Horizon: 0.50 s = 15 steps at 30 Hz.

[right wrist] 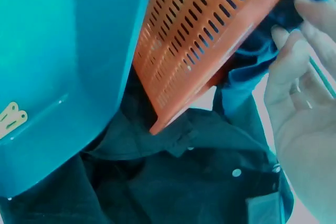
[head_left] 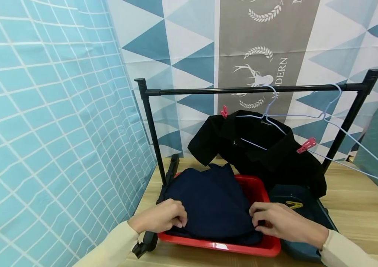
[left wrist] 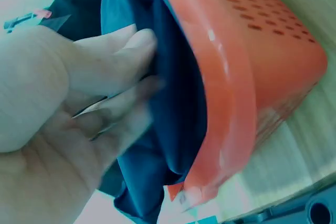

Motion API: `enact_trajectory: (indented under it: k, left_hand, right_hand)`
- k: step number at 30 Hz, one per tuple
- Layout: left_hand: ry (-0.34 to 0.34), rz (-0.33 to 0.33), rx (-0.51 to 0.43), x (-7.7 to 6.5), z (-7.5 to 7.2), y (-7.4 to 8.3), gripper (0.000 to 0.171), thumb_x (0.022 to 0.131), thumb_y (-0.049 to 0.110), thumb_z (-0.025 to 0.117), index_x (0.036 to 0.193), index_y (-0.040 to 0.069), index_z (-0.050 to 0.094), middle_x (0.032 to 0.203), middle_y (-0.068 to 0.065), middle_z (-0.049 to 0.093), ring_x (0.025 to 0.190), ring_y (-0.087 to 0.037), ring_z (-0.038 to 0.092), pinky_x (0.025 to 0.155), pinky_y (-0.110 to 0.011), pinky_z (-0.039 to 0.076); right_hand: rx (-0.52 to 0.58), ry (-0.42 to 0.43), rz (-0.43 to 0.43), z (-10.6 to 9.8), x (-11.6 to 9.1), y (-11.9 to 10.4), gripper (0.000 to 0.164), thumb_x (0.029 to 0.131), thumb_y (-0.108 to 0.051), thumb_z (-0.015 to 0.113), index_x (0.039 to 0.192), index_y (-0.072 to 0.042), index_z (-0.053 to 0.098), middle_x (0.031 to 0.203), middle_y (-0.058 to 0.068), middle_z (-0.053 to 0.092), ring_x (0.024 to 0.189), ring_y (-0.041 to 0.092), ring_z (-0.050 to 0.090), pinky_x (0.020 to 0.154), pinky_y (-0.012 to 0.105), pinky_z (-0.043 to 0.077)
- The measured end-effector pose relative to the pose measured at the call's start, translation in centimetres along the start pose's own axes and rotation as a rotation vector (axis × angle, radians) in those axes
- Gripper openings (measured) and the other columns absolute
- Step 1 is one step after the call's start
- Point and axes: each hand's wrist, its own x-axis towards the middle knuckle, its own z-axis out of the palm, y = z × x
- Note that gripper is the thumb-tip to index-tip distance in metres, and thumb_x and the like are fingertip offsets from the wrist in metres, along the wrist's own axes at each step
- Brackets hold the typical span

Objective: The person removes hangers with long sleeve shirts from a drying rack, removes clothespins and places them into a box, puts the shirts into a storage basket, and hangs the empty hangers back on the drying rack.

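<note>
A folded-over navy garment (head_left: pixel 209 204) lies heaped in a red basket (head_left: pixel 222 247), covering most of its inside and reaching over its back rim. At the garment's left edge my left hand (head_left: pixel 165 216) pinches the cloth between thumb and fingers. My right hand (head_left: pixel 274 219) pinches its right edge, over the basket's right side. In the left wrist view the thumb and fingertips meet at the navy cloth (left wrist: pixel 176 93) beside the basket rim. The right wrist view shows the right fingertips against the cloth (right wrist: pixel 257 51).
Behind the basket stands a black rack (head_left: pixel 209 91). A black collared shirt (head_left: pixel 269 155) hangs there on a hanger (head_left: pixel 266 115) with pink clips (head_left: pixel 306 145). Another hanger (head_left: pixel 372 146) hangs to the right. A dark blue tub (head_left: pixel 304 237) with a yellow clip (head_left: pixel 294 204) sits beside the basket.
</note>
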Motion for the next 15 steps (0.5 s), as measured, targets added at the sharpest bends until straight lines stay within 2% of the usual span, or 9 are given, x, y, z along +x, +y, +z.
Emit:
enact_trajectory:
  k: [1,3,5,8,9,10,12,15]
  left_hand:
    - [-0.028,0.002,-0.006,0.1,0.2,0.1,0.026,0.093,-0.003,0.072,0.085,0.021,0.073,0.082,0.015,0.065,0.076,0.003,0.053,0.074,-0.012,0.046]
    - [-0.08,0.004,-0.022,0.4,0.6,0.3,0.028,0.091,-0.007,0.072,0.082,0.02,0.073,0.08,0.015,0.065,0.073,0.004,0.053,0.071,-0.01,0.045]
    - [-0.114,0.012,-0.036,0.6,1.1,0.2,0.03,0.088,-0.01,0.073,0.08,0.018,0.072,0.077,0.014,0.065,0.069,0.004,0.054,0.068,-0.008,0.045]
    - [-0.15,0.013,-0.04,0.9,1.9,-0.1,0.028,0.088,-0.009,0.074,0.08,0.017,0.072,0.077,0.013,0.066,0.068,0.006,0.054,0.066,-0.007,0.045]
    - [-0.168,0.015,-0.035,1.0,2.1,-0.2,0.026,0.089,-0.008,0.074,0.082,0.017,0.073,0.078,0.013,0.066,0.068,0.006,0.054,0.066,-0.007,0.045]
    - [-0.192,0.01,-0.03,1.0,2.3,-0.4,0.023,0.09,-0.006,0.073,0.085,0.017,0.074,0.08,0.013,0.067,0.069,0.007,0.054,0.067,-0.007,0.045]
    - [-0.25,-0.007,-0.024,1.1,2.5,-0.6,0.017,0.094,0.0,0.072,0.094,0.016,0.076,0.088,0.013,0.069,0.075,0.007,0.057,0.07,-0.008,0.046]
    - [-0.333,-0.03,-0.006,1.3,2.5,-0.9,0.015,0.099,0.007,0.067,0.107,0.016,0.077,0.1,0.012,0.071,0.087,0.006,0.061,0.078,-0.009,0.047]
  right_hand:
    - [-0.02,-0.02,0.001,0.2,-0.1,-0.2,0.028,0.088,-0.012,0.082,0.094,-0.037,0.07,0.12,-0.006,0.064,0.095,0.007,0.059,0.076,0.027,0.056]
    - [-0.05,-0.056,0.008,0.5,-0.3,-0.4,0.03,0.087,-0.014,0.083,0.092,-0.039,0.069,0.128,-0.004,0.064,0.103,0.013,0.062,0.085,0.037,0.058]
    - [-0.053,-0.082,0.017,0.9,-0.2,-0.6,0.029,0.087,-0.014,0.083,0.091,-0.039,0.068,0.131,-0.003,0.065,0.104,0.012,0.059,0.082,0.033,0.057]
    - [-0.045,-0.087,-0.003,1.6,0.0,-0.6,0.028,0.087,-0.014,0.083,0.09,-0.035,0.065,0.112,-0.013,0.068,0.092,0.004,0.051,0.071,0.021,0.05]
    - [-0.044,-0.083,-0.015,1.9,0.0,-0.5,0.028,0.087,-0.013,0.083,0.089,-0.033,0.064,0.103,-0.016,0.066,0.086,0.002,0.045,0.064,0.017,0.042]
    - [-0.044,-0.08,-0.024,2.1,0.1,-0.5,0.028,0.087,-0.013,0.083,0.088,-0.032,0.063,0.095,-0.019,0.063,0.082,0.002,0.039,0.061,0.016,0.034]
    - [-0.067,-0.075,-0.042,2.5,0.2,-0.3,0.031,0.085,-0.012,0.084,0.086,-0.031,0.06,0.082,-0.024,0.052,0.077,0.001,0.035,0.06,0.018,0.031]
    - [-0.109,-0.074,-0.042,2.9,0.4,0.1,0.034,0.082,-0.011,0.085,0.082,-0.032,0.058,0.075,-0.024,0.047,0.075,0.001,0.033,0.062,0.02,0.029]
